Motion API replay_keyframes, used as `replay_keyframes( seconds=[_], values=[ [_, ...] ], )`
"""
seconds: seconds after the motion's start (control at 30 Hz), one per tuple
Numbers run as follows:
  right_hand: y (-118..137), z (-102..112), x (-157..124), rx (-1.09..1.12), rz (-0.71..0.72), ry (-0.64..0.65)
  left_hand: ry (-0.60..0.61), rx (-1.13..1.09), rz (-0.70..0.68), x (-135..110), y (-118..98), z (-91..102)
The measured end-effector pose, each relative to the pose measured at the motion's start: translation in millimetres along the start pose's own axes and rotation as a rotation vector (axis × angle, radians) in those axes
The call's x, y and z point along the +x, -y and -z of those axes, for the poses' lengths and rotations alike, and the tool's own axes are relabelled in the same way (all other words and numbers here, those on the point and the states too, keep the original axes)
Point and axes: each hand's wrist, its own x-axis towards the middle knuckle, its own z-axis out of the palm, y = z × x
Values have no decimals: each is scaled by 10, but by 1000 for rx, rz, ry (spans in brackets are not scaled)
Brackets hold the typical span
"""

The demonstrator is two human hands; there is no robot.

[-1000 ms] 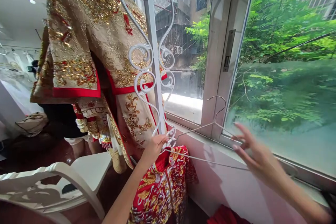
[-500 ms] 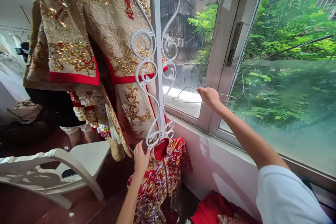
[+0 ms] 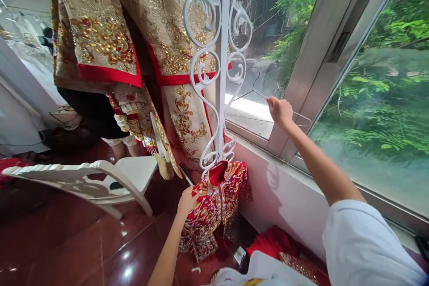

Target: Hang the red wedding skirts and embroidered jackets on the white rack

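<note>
A thin wire clothes hanger is pinched by one arm in my right hand, held up in front of the window with no garment on it. My left hand is at the shoulder of a red embroidered jacket, its fingers closed on the cloth there and partly hidden. Gold and silver patterns cover the jacket, which hangs low by its collar at the foot of a white scrollwork metal post.
Cream-and-gold robes with red trim hang left of the post. A white chair stands on the glossy floor. Red cloth lies below the window frame. Behind the robes, a person's legs show.
My left hand has moved down from beside the jacket's collar onto its shoulder. The hanger has turned in my right hand, its hook now pointing up. The view has tilted downward.
</note>
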Motion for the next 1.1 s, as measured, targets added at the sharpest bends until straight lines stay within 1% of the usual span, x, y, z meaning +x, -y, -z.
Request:
replay_keyframes(
  seconds=[0.1,0.17,0.23,0.27,0.3,0.37,0.4,0.43,0.5,0.57,0.63,0.67,0.7,0.77,0.87,0.93,1.0,1.07,1.1],
  values=[
    [67,-125,98,6,-40,30,-67,18,-24,-27,-1,-32],
    [123,-174,167,26,-16,74,-162,65,-2,-66,16,-79],
    [173,-165,170,54,16,112,-267,123,37,-118,50,-139],
    [191,-144,133,71,35,101,-307,144,44,-142,70,-170],
    [206,-124,69,92,59,60,-335,155,38,-162,90,-198],
    [228,-130,-137,172,123,-19,-361,157,10,-180,127,-241],
    [242,-179,-272,224,162,-19,-361,151,-2,-176,143,-254],
    [264,-270,-420,278,203,26,-352,141,-8,-166,158,-261],
    [346,-573,-733,366,283,222,-314,101,-7,-133,183,-259],
    [486,-984,-1024,420,345,406,-268,53,7,-99,204,-236],
    [651,-1397,-1259,457,342,527,-240,24,17,-73,221,-195],
    [725,-1575,-1353,466,316,572,-228,18,14,-63,229,-167],
    [785,-1726,-1435,470,279,612,-214,16,5,-54,236,-134],
    [853,-1940,-1586,480,198,671,-179,20,-11,-33,242,-49],
    [853,-2082,-1835,513,84,680,-127,47,-40,7,198,146],
    [822,-2095,-2001,536,15,643,-103,84,-56,32,114,330],
    [781,-2050,-2128,553,-39,598,-98,121,-69,50,-7,548],
    [725,-1930,-2193,558,-76,562,-117,140,-99,56,-147,790],
    [691,-1835,-2201,577,-98,538,-140,141,-125,54,-218,919]
  ],
)
